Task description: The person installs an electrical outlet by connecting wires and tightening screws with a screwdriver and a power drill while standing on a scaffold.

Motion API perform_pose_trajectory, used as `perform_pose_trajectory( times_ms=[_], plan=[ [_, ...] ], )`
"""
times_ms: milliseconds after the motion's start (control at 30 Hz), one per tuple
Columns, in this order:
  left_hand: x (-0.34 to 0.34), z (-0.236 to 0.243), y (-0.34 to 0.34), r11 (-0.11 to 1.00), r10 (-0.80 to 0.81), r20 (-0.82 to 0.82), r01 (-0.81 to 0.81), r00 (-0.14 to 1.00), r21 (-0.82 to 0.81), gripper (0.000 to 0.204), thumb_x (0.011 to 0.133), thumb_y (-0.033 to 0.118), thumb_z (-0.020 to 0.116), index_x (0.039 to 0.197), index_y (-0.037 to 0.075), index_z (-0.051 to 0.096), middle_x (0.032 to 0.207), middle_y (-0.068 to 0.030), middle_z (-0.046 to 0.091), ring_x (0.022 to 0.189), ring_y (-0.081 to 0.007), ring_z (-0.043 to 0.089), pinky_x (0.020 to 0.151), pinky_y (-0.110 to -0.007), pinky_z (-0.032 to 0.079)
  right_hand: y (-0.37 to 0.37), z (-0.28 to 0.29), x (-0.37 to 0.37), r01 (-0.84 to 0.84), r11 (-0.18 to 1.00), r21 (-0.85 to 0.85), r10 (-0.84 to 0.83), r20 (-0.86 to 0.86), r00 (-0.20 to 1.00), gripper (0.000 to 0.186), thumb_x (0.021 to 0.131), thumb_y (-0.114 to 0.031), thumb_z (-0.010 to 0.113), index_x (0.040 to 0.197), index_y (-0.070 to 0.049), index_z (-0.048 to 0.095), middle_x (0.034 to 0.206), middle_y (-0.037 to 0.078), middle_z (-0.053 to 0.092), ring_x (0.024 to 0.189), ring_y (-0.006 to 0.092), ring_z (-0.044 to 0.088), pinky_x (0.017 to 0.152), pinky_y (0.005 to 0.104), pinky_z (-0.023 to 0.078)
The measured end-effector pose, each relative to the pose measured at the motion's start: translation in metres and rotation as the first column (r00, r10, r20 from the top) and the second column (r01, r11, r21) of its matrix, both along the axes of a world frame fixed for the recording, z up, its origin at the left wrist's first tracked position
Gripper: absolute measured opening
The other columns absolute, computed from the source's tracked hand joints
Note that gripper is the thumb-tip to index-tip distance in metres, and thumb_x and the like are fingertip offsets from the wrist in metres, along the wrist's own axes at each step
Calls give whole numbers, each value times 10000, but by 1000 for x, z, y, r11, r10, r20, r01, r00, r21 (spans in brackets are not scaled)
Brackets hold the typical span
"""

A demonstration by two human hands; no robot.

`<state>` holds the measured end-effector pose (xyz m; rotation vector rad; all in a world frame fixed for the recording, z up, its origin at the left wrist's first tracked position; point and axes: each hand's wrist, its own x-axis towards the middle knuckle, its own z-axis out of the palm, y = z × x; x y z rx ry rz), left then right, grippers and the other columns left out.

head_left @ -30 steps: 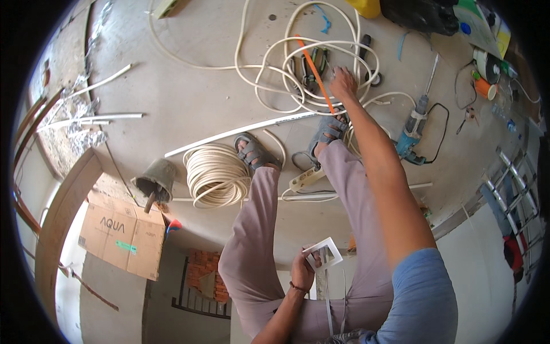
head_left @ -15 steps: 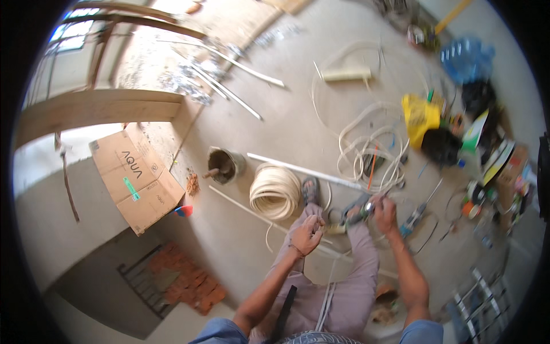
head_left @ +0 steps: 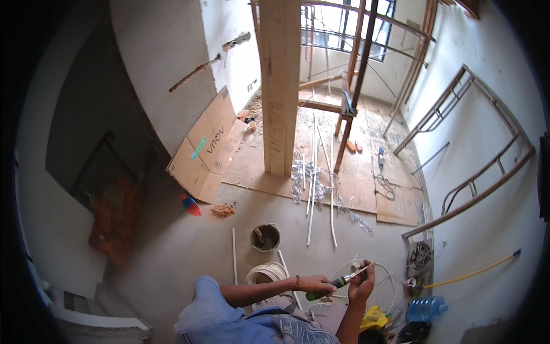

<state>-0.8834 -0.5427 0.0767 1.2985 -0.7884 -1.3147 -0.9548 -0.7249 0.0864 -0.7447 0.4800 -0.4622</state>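
Green-and-black screwdriver [head_left: 340,281], blue sleeve [head_left: 207,303]

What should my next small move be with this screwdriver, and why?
Perhaps ease your right hand slightly back from the screwdriver, letting your left hand steady it. Your left hand is around its green-and-black handle, while your right hand is close to the far end of its shaft, where a slip could catch a finger.

Free floor [head_left: 294,228] separates the bucket [head_left: 274,233] from white pipes [head_left: 333,218].
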Motion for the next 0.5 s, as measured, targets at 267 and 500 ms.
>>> perform_pose_trajectory(
  times_ms=[267,500],
  plan=[
    [53,25,-13,986,-32,-666,-87,745,-144,485,930,581,469,854,109,547,760,-31,582,598,-87,509,510,-223,407,-35,14,81,-210,974,88,207,41,977,245,979,-297,525,934,-64,583,808,12,540,746,126,514,656,271,409],
    [149,50,-46,964,-219,-619,68,754,-258,419,949,479,514,897,67,565,851,-25,576,743,-107,537,707,-250,451,-309,-10,173,420,846,328,-521,343,781,183,971,-261,551,897,-103,603,813,9,633,783,125,606,668,262,491]
  ],
)
